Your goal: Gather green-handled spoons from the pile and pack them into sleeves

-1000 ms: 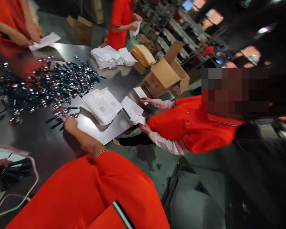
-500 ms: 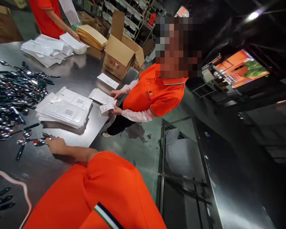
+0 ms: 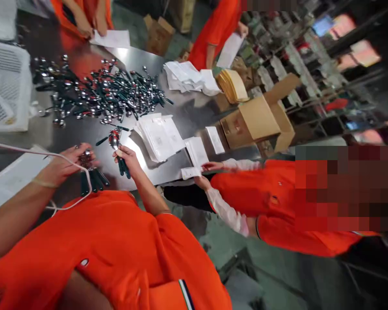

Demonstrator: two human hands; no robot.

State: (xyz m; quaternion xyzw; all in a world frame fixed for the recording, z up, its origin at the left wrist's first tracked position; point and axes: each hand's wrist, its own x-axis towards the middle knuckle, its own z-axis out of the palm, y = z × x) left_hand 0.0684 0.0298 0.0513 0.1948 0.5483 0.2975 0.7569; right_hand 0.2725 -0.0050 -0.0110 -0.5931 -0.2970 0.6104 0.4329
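My right hand (image 3: 130, 158) is closed around a few spoons (image 3: 114, 138), their shiny bowls above the fingers and dark green handles hanging below. My left hand (image 3: 79, 159) curls its fingers round the bowl ends of several more spoons (image 3: 96, 178), whose dark handles point down towards my body. Motion blurs that hand a little. A pink-white cord (image 3: 88, 172) passes in front of these handles and my left wrist. Beyond both hands spreads a large heap of spoons (image 3: 116, 92) on the metal table (image 3: 76, 133).
Stacked white padded envelopes (image 3: 158, 137) lie right of the heap. A white plastic basket (image 3: 8, 86) stands on the left. At the right, a co-worker (image 3: 242, 189) holds papers (image 3: 191, 173) near an open cardboard box (image 3: 252, 120). Other people work across the table.
The view has swung left, bringing my left hand and the basket into sight. My right hand has drawn back from the heap's edge with spoons in it.
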